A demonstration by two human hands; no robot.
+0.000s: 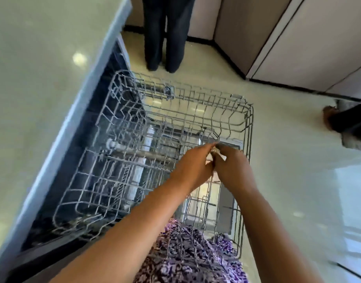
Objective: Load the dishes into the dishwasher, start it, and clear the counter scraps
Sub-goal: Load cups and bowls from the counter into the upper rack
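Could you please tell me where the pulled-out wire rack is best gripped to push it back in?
Probably the top wire on the outer rim of the rack, farthest from the counter, reached from the open floor side, fingers curled over it. That rail runs unbroken and faces the open floor. The left hand and right hand are busy pinching a small white item.

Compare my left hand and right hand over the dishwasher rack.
The left hand stretches its fingers nearly straight; the right hand curls its fingers, knuckles up. The left forearm crosses over the rack; the right forearm comes in along its outer edge. Both meet at a small white thing above the rack.
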